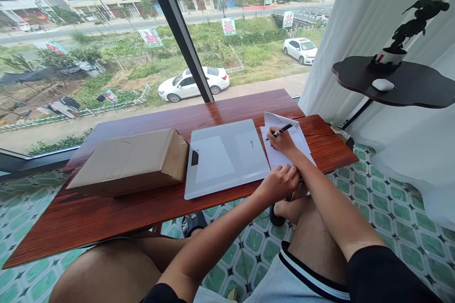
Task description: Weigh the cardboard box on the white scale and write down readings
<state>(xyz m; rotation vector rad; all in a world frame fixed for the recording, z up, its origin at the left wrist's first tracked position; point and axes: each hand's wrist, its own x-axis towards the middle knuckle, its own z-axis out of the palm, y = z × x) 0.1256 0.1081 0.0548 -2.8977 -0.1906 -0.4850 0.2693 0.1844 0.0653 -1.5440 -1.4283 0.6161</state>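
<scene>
My right hand [280, 140] is closed around a black pen [283, 129], its tip low over white paper [275, 157] with faint writing near the top. The upper edge of the paper curls up. At the table's near edge, by the bottom of the sheet, my left hand [282, 182] is curled closed, close to my right forearm. Its fingertips are hidden, so I cannot tell what, if anything, they grip. Just left of the paper lies a flat, glossy light-grey panel [227, 158] with small dark lettering and a dark rectangle.
A closed cardboard box [131, 158] stands left of the panel on the reddish-brown wooden table [117, 215]. To the right, a dark side table [359, 78] carries a potted plant [391, 54] and a white rounded object [383, 85]. A window and white curtain [330, 33] border the space.
</scene>
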